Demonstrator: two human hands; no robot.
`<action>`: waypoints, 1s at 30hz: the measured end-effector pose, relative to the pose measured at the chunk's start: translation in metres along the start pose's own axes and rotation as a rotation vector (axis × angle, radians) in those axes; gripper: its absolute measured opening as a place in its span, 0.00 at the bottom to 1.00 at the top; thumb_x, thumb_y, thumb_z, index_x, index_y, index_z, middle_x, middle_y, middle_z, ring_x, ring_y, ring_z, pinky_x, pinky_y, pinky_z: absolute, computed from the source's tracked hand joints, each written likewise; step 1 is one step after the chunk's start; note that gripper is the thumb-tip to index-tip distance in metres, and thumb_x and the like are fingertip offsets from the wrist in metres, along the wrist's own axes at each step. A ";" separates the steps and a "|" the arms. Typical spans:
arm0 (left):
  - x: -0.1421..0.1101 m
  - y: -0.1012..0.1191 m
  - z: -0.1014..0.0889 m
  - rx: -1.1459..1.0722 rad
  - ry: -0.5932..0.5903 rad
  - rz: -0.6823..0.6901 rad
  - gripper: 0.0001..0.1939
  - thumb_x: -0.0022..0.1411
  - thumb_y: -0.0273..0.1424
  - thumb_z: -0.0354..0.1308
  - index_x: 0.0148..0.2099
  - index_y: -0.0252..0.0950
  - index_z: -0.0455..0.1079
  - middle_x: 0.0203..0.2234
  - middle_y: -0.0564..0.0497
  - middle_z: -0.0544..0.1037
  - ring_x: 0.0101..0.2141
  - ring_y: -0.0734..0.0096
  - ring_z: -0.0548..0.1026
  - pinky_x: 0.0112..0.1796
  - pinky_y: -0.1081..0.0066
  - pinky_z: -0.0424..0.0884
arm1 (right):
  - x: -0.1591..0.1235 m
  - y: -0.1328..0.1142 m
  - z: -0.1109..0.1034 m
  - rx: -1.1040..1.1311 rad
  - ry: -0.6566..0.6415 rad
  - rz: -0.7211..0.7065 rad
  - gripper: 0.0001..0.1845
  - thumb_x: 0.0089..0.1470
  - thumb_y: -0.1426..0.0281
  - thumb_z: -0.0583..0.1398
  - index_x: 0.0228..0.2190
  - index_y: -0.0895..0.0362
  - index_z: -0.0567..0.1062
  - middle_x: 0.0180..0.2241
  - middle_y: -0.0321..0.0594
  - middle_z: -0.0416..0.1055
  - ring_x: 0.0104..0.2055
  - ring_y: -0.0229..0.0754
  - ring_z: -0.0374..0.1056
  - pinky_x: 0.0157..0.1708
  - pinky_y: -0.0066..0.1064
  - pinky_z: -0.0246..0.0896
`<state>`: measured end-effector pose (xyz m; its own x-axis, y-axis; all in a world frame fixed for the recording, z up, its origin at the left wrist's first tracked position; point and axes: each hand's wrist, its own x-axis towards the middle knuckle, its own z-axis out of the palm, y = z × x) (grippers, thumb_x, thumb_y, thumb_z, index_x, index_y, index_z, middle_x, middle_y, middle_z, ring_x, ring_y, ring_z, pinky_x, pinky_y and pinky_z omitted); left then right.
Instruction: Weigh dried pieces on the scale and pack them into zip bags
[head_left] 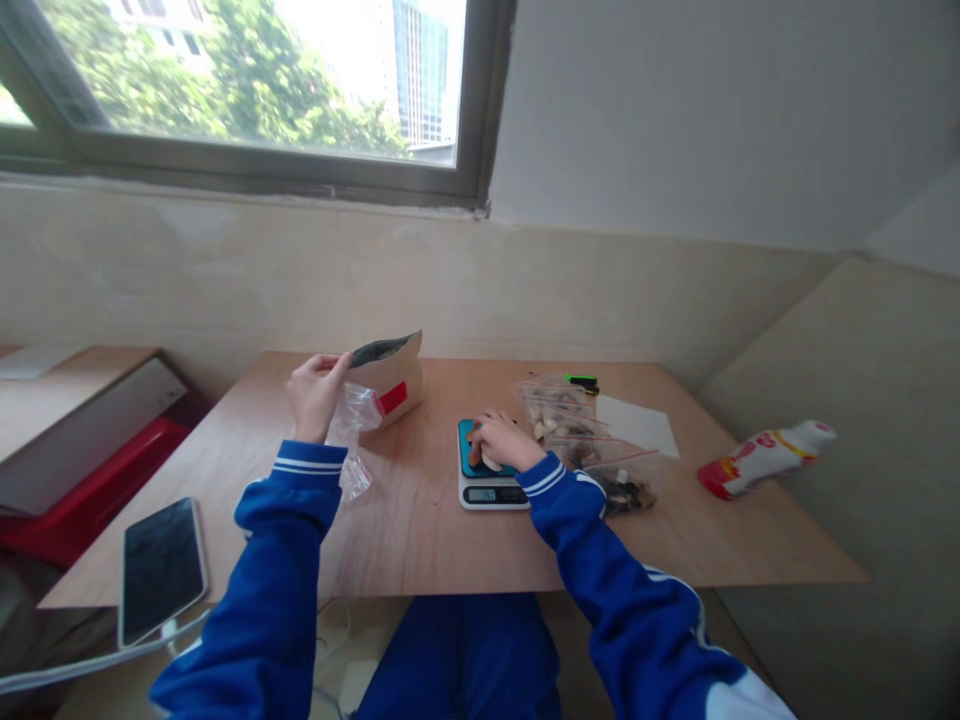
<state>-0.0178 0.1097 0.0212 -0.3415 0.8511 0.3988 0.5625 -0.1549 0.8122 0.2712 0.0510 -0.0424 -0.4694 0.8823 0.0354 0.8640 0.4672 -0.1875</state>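
My left hand (318,393) pinches the rim of an open brown paper bag (397,385) with a dark lining and a red label, which stands tilted on the table. Crumpled clear plastic bags (351,430) lie beside it, below that hand. My right hand (501,440) is down on a kitchen scale (469,490) with a blue-green top and a small display. Its fingers are closed over a few brown and pale dried pieces (490,462), partly hidden beneath them. Zip bags (559,405) of similar dried pieces lie just right of the scale.
A zip bag (630,492) with darker pieces lies nearest on the right. Behind are a white paper sheet (637,425) and a green-and-black marker (582,382). A red-and-white bottle (765,460) stands at the right. A tablet (163,570) with a cable overhangs the table's left front edge.
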 end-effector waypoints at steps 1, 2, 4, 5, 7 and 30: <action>0.003 -0.001 0.000 0.021 0.009 -0.012 0.23 0.52 0.51 0.55 0.36 0.36 0.75 0.32 0.47 0.79 0.36 0.62 0.76 0.40 0.69 0.69 | -0.002 0.000 -0.002 0.012 0.006 0.010 0.16 0.53 0.81 0.56 0.28 0.54 0.81 0.41 0.47 0.71 0.48 0.49 0.61 0.48 0.41 0.54; 0.006 -0.001 0.000 0.040 0.017 -0.023 0.24 0.53 0.52 0.53 0.36 0.35 0.74 0.32 0.47 0.79 0.37 0.61 0.76 0.41 0.67 0.68 | -0.005 0.001 -0.005 0.039 0.029 0.021 0.17 0.53 0.81 0.55 0.31 0.54 0.81 0.43 0.46 0.71 0.49 0.49 0.61 0.49 0.42 0.53; 0.011 -0.002 0.000 0.075 0.022 -0.039 0.26 0.55 0.53 0.50 0.37 0.35 0.72 0.35 0.44 0.78 0.40 0.58 0.75 0.44 0.64 0.67 | -0.012 0.002 -0.013 0.131 0.125 0.035 0.19 0.53 0.82 0.53 0.35 0.53 0.80 0.45 0.44 0.70 0.50 0.47 0.60 0.51 0.41 0.53; 0.012 -0.003 -0.001 0.093 0.016 -0.042 0.26 0.56 0.54 0.49 0.38 0.35 0.70 0.36 0.43 0.76 0.43 0.56 0.73 0.46 0.61 0.66 | -0.016 0.003 -0.016 0.187 0.191 0.039 0.21 0.52 0.83 0.52 0.37 0.54 0.79 0.45 0.43 0.70 0.50 0.45 0.60 0.51 0.41 0.53; 0.011 -0.003 -0.003 0.118 0.000 -0.029 0.27 0.56 0.54 0.48 0.40 0.34 0.68 0.40 0.40 0.73 0.48 0.54 0.69 0.50 0.58 0.63 | -0.026 0.002 -0.023 0.289 0.317 0.044 0.23 0.50 0.85 0.50 0.37 0.55 0.78 0.43 0.43 0.71 0.48 0.44 0.62 0.52 0.39 0.54; -0.200 0.006 -0.003 -0.451 -0.404 0.099 0.12 0.46 0.19 0.44 0.32 0.38 0.62 0.35 0.50 0.63 0.42 0.65 0.64 0.46 0.64 0.60 | -0.061 -0.114 0.028 0.843 0.341 0.402 0.08 0.50 0.76 0.57 0.31 0.57 0.75 0.26 0.34 0.71 0.24 0.34 0.62 0.26 0.25 0.57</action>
<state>0.0516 -0.0628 -0.0525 0.0582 0.9310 0.3603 0.1731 -0.3648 0.9149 0.1964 -0.0577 -0.0504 0.0221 0.9972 0.0716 0.4736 0.0526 -0.8792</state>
